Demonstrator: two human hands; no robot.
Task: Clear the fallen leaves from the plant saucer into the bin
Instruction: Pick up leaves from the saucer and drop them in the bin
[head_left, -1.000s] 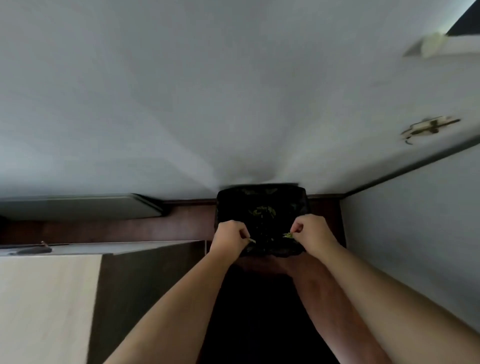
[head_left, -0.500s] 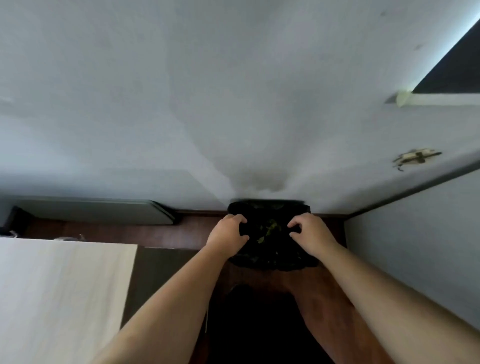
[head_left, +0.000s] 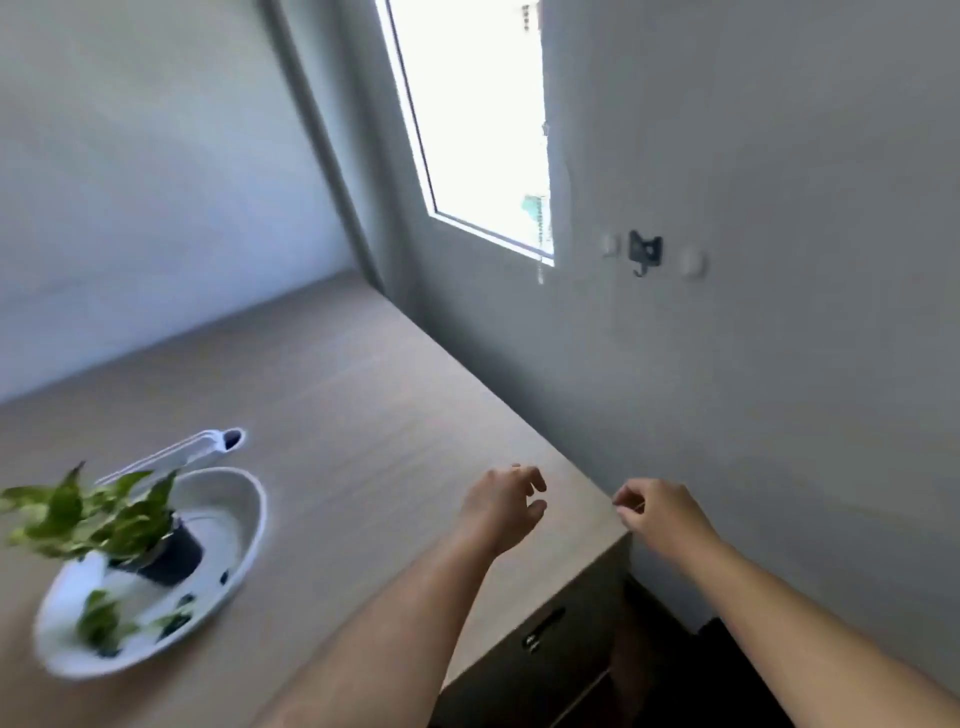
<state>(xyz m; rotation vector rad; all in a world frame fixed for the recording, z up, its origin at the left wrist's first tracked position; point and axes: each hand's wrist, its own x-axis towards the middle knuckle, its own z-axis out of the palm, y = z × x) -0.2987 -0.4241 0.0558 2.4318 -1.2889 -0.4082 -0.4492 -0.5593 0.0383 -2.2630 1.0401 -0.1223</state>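
A white oval saucer (head_left: 249, 525) sits on the wooden tabletop (head_left: 363, 395) at the lower left. In it stands a small black pot (head_left: 174, 556) with a green leafy plant (head_left: 78, 514). Several loose green leaves (head_left: 101, 623) lie in the near part of the saucer. My left hand (head_left: 504, 506) hovers over the table's right edge, fingers apart and empty. To its right, my right hand (head_left: 660, 512) is off the table's corner beside the wall, fingers curled in with nothing visible in them. A dark shape (head_left: 724, 631) on the floor at the lower right may be the bin.
A white object with a dark round opening (head_left: 215, 447) lies just behind the saucer. The grey wall (head_left: 779, 364) with a black hook (head_left: 644, 252) runs along the table's right edge. A bright window (head_left: 478, 114) is above. A dark drawer front with a handle (head_left: 540, 631) is below the tabletop.
The view has swung up from the black bin on the floor to the tabletop. Both hands have left the bin and now hang in the air near the table's right corner.
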